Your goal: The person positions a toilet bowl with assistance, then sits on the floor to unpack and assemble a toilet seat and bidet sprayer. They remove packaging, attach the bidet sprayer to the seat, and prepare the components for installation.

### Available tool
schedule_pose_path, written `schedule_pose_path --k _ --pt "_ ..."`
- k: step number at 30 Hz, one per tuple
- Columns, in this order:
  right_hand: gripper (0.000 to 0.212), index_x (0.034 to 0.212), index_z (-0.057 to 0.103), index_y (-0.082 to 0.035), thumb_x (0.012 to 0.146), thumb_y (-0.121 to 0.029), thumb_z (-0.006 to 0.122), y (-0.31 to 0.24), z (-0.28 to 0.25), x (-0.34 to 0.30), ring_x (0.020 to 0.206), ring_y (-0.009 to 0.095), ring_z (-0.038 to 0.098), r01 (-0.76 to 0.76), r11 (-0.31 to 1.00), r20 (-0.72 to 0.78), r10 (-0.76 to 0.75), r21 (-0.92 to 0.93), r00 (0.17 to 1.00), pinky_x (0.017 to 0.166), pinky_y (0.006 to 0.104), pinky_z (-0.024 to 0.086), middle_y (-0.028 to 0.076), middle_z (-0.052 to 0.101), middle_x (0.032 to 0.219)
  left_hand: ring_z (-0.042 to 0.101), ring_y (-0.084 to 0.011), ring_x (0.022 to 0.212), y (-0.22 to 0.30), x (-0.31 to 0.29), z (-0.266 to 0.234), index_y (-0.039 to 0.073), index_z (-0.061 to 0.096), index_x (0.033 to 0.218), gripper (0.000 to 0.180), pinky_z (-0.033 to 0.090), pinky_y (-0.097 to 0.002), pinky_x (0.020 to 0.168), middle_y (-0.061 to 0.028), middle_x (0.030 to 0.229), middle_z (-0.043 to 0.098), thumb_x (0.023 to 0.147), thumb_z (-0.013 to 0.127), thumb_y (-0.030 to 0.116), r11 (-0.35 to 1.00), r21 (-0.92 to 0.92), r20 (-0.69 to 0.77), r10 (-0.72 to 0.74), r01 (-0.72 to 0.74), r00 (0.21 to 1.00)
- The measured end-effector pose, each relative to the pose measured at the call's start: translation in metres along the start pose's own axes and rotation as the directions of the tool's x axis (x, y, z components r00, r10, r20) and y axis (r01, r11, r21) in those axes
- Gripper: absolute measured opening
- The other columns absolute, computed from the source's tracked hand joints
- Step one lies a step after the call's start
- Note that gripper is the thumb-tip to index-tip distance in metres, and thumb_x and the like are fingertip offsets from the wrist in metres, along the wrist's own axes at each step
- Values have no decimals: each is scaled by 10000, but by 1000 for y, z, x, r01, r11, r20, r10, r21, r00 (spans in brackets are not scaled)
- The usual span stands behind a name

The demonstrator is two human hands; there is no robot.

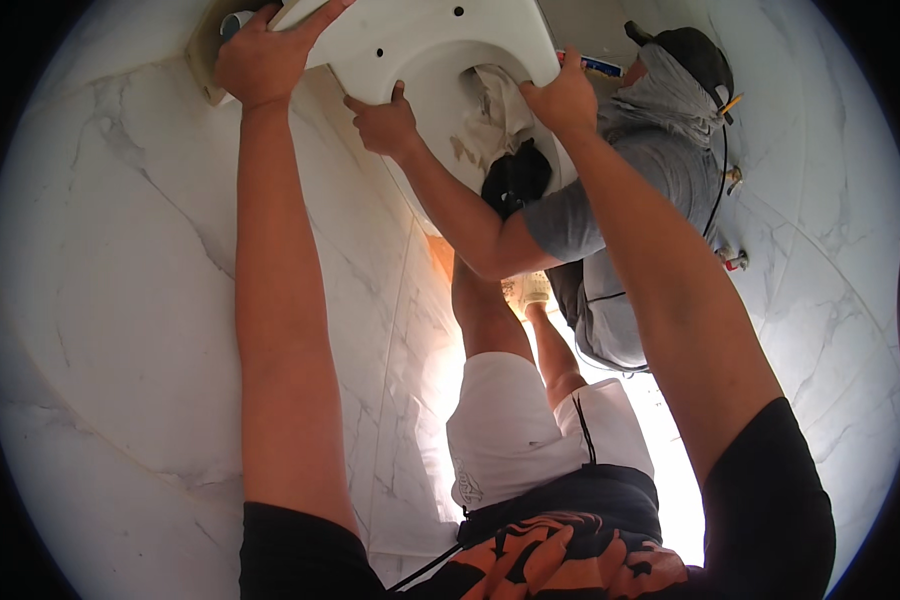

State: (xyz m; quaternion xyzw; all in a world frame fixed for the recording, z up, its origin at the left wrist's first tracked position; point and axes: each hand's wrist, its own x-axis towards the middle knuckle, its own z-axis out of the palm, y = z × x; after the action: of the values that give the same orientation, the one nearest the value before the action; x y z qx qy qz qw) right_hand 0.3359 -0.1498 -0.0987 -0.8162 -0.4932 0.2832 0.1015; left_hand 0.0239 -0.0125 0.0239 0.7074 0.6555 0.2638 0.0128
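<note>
A white ceramic toilet bowl [415, 62] with two dark bolt holes is at the top of the view. My left hand [267, 62] is closed over a white edge at its far left, thumb stretched along it, beside a grey pipe end [234, 24]. On the bowl's right rim, my right hand [567, 98] is closed, its fingers partly hidden behind the rim. A co-worker's hand [385, 122] touches the left rim between my arms. Inside the bowl lie a crumpled whitish cloth [505, 110] and, nearer me, a black, cloth-like thing [518, 175].
The co-worker [660, 150], in a grey shirt and dark cap, leans in close at the right. Marble-look wall tiles [130, 300] rise on the left. Behind the co-worker, a small valve with a red part [736, 261] sticks out of the right wall.
</note>
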Motion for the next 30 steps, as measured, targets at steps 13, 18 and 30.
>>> schedule_pose_path --k 13,18,30 --pt "1216 1511 363 81 718 -727 807 13 -20 7 1199 381 660 154 971 -56 -146 184 988 996 431 534 278 669 1265 725 -379 667 3 -1 -5 -33 787 849 780 571 -457 631 -232 742 727 607 874 703 999 5 5 -33 33 999" --pt "1115 1509 340 81 704 -484 867 -4 7 -4 1172 403 671 95 995 -28 -95 4 995 991 453 546 297 673 1237 728 -378 674 -9 -5 -11 -35 786 856 782 572 -458 641 -232 751 730 607 876 701 999 34 -1 -29 29 1000" --pt "904 1419 452 92 727 -357 820 -5 7 -6 1126 413 687 75 995 -12 -76 -64 997 979 444 555 292 699 1180 727 -385 683 -8 -9 -15 -18 788 851 739 573 -465 644 -221 757 733 616 884 676 1000 24 -17 18 -17 1000"
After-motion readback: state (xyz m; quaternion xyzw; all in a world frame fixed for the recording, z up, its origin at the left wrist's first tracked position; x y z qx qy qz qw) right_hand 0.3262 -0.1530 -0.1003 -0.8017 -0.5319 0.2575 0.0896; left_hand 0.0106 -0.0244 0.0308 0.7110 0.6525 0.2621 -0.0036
